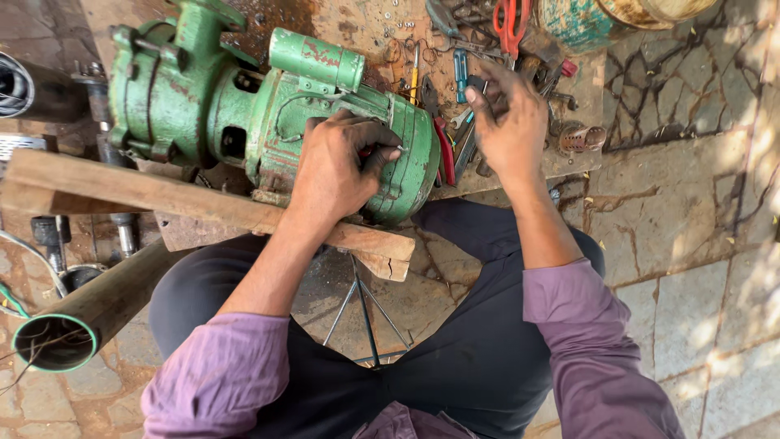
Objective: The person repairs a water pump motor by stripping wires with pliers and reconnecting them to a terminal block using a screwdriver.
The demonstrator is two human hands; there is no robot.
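Note:
A worn green water pump motor [244, 106] lies on a wooden board, its round end cover facing me. My left hand [337, 167] rests on that end cover, fingers curled around something small and red that I cannot make out. My right hand [508, 122] reaches over a heap of hand tools [463, 106] to the right of the motor, fingers spread and touching them. Whether it grips any of them I cannot tell. Red-handled pliers [445, 150] lie between motor and hand.
A wooden plank [162, 195] runs under the motor. A rusty pipe [81, 313] juts out at lower left. Orange-handled scissors [510, 23] and a teal drum [577, 20] sit at the top. Stone paving [699, 228] lies to the right.

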